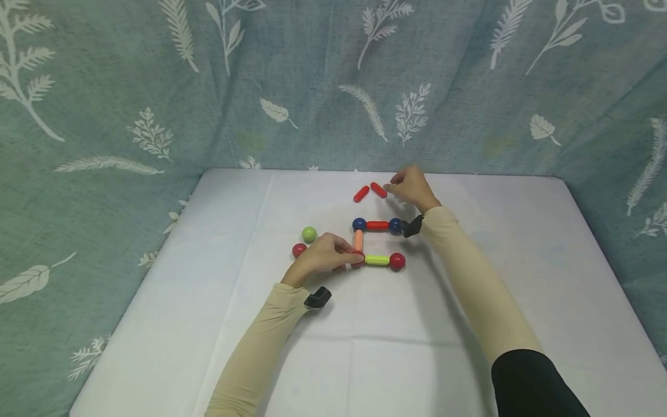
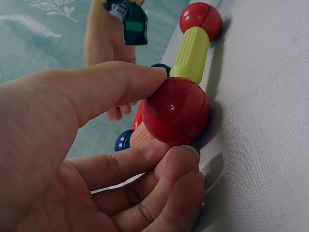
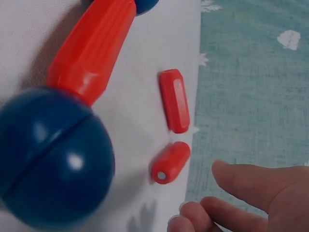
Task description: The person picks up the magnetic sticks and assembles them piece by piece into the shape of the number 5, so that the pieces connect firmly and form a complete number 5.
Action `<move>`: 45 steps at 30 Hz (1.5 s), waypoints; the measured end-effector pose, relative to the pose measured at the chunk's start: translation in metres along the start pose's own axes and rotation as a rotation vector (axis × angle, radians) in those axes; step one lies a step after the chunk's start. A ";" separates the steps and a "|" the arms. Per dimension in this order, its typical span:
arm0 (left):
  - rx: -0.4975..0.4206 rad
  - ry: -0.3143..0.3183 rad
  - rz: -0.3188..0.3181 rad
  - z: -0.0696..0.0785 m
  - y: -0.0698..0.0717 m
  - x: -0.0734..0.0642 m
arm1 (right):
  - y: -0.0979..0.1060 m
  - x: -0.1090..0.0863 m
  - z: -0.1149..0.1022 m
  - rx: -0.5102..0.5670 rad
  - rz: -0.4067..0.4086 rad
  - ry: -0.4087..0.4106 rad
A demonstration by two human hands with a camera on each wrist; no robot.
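My left hand (image 1: pixel 325 253) pinches a red ball (image 2: pixel 176 111) between thumb and fingers at a corner of a joined shape. From that ball a yellow-green rod (image 1: pixel 377 260) runs right to another red ball (image 1: pixel 397 261). A peach rod (image 1: pixel 359 240) links the held ball to a blue ball (image 1: pixel 359 225) farther back. A red rod (image 1: pixel 377 225) joins this to a second blue ball (image 3: pixel 58 157). Beyond it my right hand (image 1: pixel 414 188) reaches, fingers loosely bent and holding nothing, beside a loose red rod (image 3: pixel 170 162). Another loose red rod (image 3: pixel 175 101) lies close by.
Left of the shape sit a green ball (image 1: pixel 310 234) and a red ball (image 1: pixel 299 250), the latter partly behind my left hand. The white table (image 1: pixel 172 330) ends at a patterned green cloth (image 1: pixel 323 75) at the back and sides.
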State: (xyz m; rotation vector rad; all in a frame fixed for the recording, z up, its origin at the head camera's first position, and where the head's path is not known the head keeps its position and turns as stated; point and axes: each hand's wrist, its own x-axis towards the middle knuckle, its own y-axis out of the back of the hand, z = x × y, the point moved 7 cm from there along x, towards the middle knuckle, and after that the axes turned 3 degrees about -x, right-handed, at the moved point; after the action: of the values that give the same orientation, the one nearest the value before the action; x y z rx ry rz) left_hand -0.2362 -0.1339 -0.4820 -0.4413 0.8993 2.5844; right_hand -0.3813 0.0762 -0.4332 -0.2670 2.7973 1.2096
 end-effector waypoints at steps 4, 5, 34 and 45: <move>-0.004 -0.006 -0.003 0.000 -0.001 0.001 | -0.003 0.003 -0.002 -0.022 -0.001 -0.008; -0.006 -0.006 -0.002 0.000 -0.001 0.001 | -0.004 0.004 -0.002 -0.029 -0.001 -0.006; -0.033 -0.004 -0.011 0.001 0.001 0.000 | -0.026 0.011 0.001 -0.054 -0.038 -0.101; -0.024 0.003 -0.006 0.001 0.000 -0.001 | -0.014 0.003 -0.007 -0.042 -0.041 -0.070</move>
State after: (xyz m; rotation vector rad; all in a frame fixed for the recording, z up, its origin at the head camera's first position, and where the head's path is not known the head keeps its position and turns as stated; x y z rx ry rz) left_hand -0.2358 -0.1336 -0.4803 -0.4535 0.8680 2.5925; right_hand -0.3817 0.0616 -0.4389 -0.2781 2.6962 1.2452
